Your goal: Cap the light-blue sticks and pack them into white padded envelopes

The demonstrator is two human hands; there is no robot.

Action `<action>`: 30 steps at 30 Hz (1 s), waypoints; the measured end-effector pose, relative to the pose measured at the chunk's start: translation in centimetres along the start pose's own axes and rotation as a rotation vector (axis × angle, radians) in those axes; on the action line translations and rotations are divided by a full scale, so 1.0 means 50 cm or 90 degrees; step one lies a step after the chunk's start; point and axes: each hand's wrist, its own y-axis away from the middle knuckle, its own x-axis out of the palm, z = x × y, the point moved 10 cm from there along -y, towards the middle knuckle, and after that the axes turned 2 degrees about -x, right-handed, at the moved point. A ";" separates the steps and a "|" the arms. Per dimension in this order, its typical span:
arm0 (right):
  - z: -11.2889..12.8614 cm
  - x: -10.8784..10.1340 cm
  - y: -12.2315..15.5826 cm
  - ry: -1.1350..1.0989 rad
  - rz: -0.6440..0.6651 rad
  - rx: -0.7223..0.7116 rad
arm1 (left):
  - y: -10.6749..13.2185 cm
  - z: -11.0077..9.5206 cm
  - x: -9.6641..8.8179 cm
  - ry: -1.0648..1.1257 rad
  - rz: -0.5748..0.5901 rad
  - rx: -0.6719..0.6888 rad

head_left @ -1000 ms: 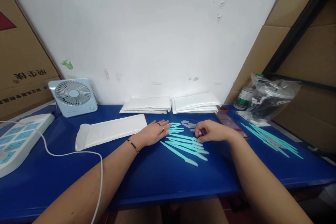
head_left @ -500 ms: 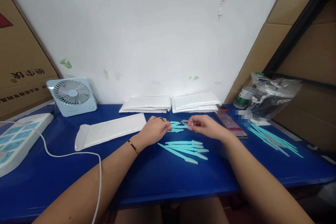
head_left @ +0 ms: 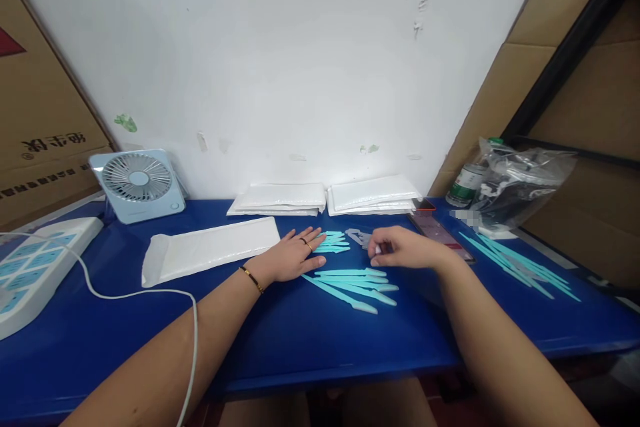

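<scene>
My left hand (head_left: 295, 255) lies flat on the blue table (head_left: 280, 333), fingers stretched out, its tips beside a small bunch of short teal pieces (head_left: 334, 242). My right hand (head_left: 400, 248) hovers curled above the far end of a row of several long teal plastic sticks (head_left: 355, 283); its fingertips pinch together near a small pale bit that I cannot name. A few grey caps (head_left: 357, 236) lie between the two hands.
A white padded envelope (head_left: 210, 250) lies left of my hands, two stacks of envelopes (head_left: 325, 197) by the wall. A small fan (head_left: 137, 183), a white device (head_left: 30, 267) with cable, a phone (head_left: 440, 230), more teal sticks (head_left: 520, 265) and a plastic bag (head_left: 515, 183) stand around.
Both hands were raised together handling a teal piece half a second ago; now the left hand is flat on the table and the right has dropped toward the sticks.
</scene>
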 end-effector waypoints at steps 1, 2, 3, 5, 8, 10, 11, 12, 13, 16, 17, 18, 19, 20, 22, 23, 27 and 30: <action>0.001 0.017 0.001 0.005 0.046 0.005 | 0.000 0.000 0.002 0.001 0.003 -0.001; 0.000 0.030 0.002 0.012 0.077 0.012 | 0.000 0.000 0.002 0.001 0.003 -0.002; -0.002 0.038 0.001 0.019 0.092 0.016 | 0.001 -0.001 -0.001 0.000 -0.002 -0.004; -0.004 0.042 -0.005 0.026 0.080 0.018 | 0.001 -0.005 -0.018 -0.006 -0.036 -0.009; 0.000 0.038 -0.016 0.026 0.032 0.005 | 0.007 -0.024 -0.061 -0.005 -0.132 -0.014; 0.007 0.035 -0.024 0.013 -0.004 -0.003 | 0.011 -0.041 -0.084 0.005 -0.182 -0.012; 0.012 0.033 -0.027 0.002 -0.022 -0.007 | 0.011 -0.049 -0.089 0.006 -0.190 -0.008; 0.016 0.032 -0.030 -0.012 -0.039 -0.012 | 0.010 -0.058 -0.089 0.000 -0.187 -0.001; 0.020 0.030 -0.033 -0.025 -0.056 -0.017 | 0.008 -0.064 -0.086 -0.012 -0.176 0.004; 0.023 0.025 -0.037 -0.046 -0.084 -0.025 | 0.000 -0.061 -0.077 -0.055 -0.151 -0.006; 0.019 0.022 -0.038 -0.045 -0.088 -0.023 | -0.002 -0.054 -0.079 -0.064 -0.155 -0.016; 0.010 0.017 -0.038 -0.040 -0.096 -0.018 | -0.003 -0.045 -0.082 -0.068 -0.164 -0.029; -0.003 0.010 -0.038 -0.031 -0.109 -0.007 | -0.003 -0.034 -0.086 -0.066 -0.174 -0.044; -0.018 0.002 -0.038 -0.020 -0.125 0.007 | -0.003 -0.022 -0.089 -0.061 -0.181 -0.057; -0.052 -0.014 -0.037 0.006 -0.154 0.043 | -0.002 0.000 -0.092 -0.046 -0.190 -0.083; -0.066 -0.021 -0.036 0.021 -0.164 0.060 | -0.001 0.008 -0.092 -0.039 -0.193 -0.092; -0.072 -0.035 -0.021 0.034 -0.159 0.076 | 0.003 0.013 -0.091 -0.018 -0.204 -0.092; -0.030 -0.010 -0.007 -0.032 -0.046 0.030 | 0.006 -0.009 -0.092 0.000 -0.202 -0.066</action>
